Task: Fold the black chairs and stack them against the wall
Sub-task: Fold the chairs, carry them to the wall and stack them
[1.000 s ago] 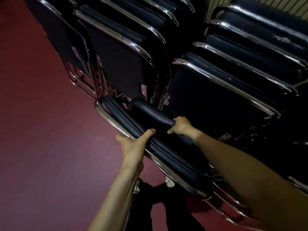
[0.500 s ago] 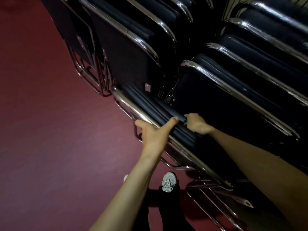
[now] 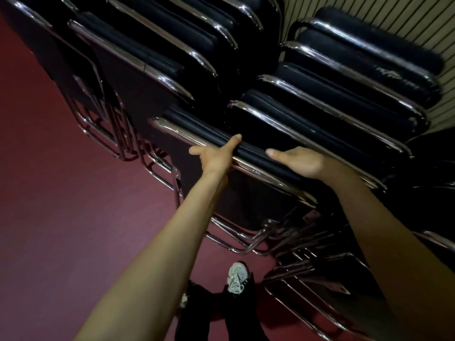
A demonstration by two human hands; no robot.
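Note:
A folded black chair (image 3: 258, 193) with a chrome frame leans at the front of the stack of folded black chairs (image 3: 147, 77). My left hand (image 3: 216, 157) holds its top rail, thumb stretched along the black cushion edge. My right hand (image 3: 301, 162) lies over the same top edge further right, thumb pointing left, its fingers hidden behind the cushion. A second row of folded chairs (image 3: 332, 99) leans beside it against the striped wall (image 3: 418, 20).
Dark red floor (image 3: 61, 217) spreads to the left and below. Chrome chair legs (image 3: 157, 163) stick out at floor level under the stacks. My shoe (image 3: 236, 276) stands just in front of the chair's legs.
The chair I hold has swung up from a tilt towards me to lean flat against the stack. Both hands stayed on its top edge; the right hand has flattened and slid right.

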